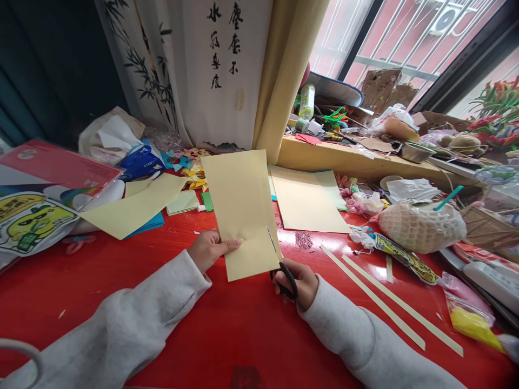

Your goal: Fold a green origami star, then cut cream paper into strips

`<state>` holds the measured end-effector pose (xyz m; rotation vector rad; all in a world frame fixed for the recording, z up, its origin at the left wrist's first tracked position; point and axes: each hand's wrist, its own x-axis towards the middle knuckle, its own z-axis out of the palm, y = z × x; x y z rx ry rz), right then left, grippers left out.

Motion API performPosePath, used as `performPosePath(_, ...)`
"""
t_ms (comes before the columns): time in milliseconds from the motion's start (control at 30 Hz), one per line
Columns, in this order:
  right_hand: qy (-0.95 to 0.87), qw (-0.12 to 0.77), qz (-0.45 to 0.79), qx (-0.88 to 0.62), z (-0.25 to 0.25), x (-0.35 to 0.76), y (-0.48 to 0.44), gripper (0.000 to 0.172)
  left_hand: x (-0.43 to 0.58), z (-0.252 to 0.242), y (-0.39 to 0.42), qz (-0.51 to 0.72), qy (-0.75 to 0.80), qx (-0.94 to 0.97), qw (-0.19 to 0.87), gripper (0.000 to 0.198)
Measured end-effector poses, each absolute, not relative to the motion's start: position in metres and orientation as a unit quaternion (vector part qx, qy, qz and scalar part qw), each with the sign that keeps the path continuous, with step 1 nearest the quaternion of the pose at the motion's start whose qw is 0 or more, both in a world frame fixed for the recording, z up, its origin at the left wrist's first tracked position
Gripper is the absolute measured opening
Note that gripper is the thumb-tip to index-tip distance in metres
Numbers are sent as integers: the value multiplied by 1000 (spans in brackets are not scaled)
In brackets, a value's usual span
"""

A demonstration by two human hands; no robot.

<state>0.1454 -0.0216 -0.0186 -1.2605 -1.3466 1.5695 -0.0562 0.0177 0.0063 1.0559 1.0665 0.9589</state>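
A pale yellow sheet of paper (239, 200) is held up over the red table. My left hand (213, 250) pinches its lower left edge, thumb on the front face. In my right hand (299, 280) is a pair of scissors (290, 281) with black handles, fingers through the loops. The blades lie at the sheet's lower right edge and point up and away from me. A narrow strip appears along the right side of the sheet, by the blades. Two long cut paper strips (399, 302) rest on the table right of my right hand.
A stack of pale yellow paper (306, 200) lies behind my right hand. Further left are another yellow sheet (138, 208), folded paper pieces (194, 175) and a tissue pack (140, 161). On the right stand a netted coconut with a straw (421, 224) and a cluttered windowsill (336, 154).
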Motion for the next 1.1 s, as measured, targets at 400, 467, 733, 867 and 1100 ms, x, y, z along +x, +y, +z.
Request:
performPosePath(400,-509,351,617,-487,-18,147,-19,48,-57,4,18,401,447,464,652,31)
performPosePath(467,-512,355,617,-481,-22,149,-18,47,-57,2,17,394,440,468,658,34)
performPosePath(733,-497,397,622,-456,-25,149,-21,44,-55,-1,16,365,432,477,673,33)
performPosePath(867,-500,393,623,-455,-22,148,-20,44,-54,-1,15,369,427,471,678,34)
performPosePath(1100,-505,372,630,-458,-25,150,-18,45,-54,-2,15,368,425,469,681,33)
